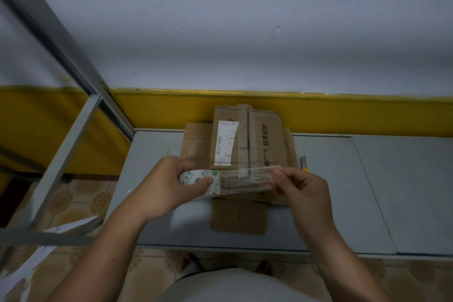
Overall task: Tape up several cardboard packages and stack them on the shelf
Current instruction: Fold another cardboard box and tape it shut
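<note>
A brown cardboard box (259, 140) with a white shipping label and old clear tape sits on the grey shelf board (343, 191), on top of a flatter cardboard piece (239, 218). My left hand (169, 186) grips a roll of clear tape (206, 179) with a green-printed white core, at the box's near left corner. My right hand (301, 189) pinches the free end of the tape strip (247, 179), which is stretched between my hands over the box's near edge.
A yellow-handled utility knife (304, 164) lies on the board just right of the box. Grey metal shelf uprights (73, 115) rise at the left. A yellow-banded wall stands behind. White papers (36, 252) lie on the patterned floor tiles at lower left.
</note>
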A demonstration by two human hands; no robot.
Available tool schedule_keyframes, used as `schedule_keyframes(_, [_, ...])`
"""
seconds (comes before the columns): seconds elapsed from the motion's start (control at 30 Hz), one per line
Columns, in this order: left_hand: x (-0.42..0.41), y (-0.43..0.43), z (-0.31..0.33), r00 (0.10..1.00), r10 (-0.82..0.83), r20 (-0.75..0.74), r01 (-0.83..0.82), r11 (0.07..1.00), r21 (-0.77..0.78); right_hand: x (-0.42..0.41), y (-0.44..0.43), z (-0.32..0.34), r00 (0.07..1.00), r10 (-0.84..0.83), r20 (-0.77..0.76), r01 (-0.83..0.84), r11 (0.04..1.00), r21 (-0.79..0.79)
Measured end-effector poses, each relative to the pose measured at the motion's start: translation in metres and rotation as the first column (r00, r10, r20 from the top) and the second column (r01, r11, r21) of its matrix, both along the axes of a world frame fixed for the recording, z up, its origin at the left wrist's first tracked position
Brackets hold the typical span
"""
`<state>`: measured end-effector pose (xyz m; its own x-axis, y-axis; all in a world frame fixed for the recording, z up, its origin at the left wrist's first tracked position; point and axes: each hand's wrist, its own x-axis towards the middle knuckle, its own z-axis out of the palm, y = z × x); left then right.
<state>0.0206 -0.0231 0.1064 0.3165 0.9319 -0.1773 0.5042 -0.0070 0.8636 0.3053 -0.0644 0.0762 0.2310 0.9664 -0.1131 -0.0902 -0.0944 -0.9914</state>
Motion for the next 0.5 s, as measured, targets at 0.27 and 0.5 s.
schedule_keyframes(0.27, [-0.011,0.003,0.008,0.991,-0.027,0.13,0.013,0.994,0.105,0.006,0.01,0.011,0.978,0.073,0.196,-0.09,0.993,0.078])
schedule_keyframes(0.5, [-0.009,0.006,0.01,0.99,-0.016,0.139,0.0,0.993,0.114,0.005,0.022,0.009,0.941,0.042,0.335,-0.083,0.99,0.111])
